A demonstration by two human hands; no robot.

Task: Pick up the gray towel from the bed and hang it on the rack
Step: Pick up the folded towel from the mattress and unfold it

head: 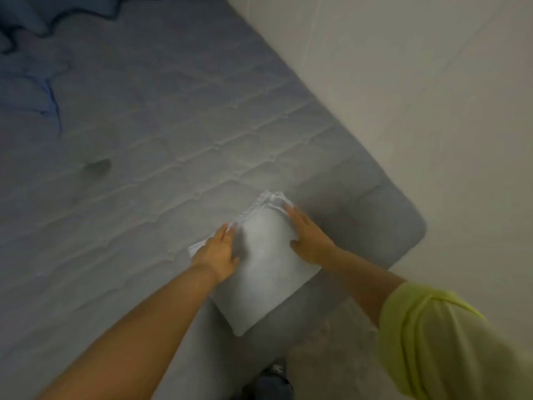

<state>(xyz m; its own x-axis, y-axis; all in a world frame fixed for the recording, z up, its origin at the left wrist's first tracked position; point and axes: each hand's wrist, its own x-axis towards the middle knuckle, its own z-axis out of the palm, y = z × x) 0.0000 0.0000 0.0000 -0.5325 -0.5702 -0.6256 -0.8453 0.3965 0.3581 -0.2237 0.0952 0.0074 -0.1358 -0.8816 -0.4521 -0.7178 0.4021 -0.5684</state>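
A folded pale gray towel [264, 269] lies near the bed's right corner, partly over the mattress [144, 168] edge. My left hand [220, 251] rests on the towel's left edge, fingers pointing away from me. On the right edge lies my right hand [307, 236], flat with fingers spread. The frame is blurred, and neither hand visibly closes around the cloth. No rack is in view.
A rumpled blue blanket [31, 79] lies at the bed's far left. A small dark spot [98, 166] marks the mattress. A pale wall [432, 96] runs along the bed's right side. A shoe [272, 379] shows at the bottom.
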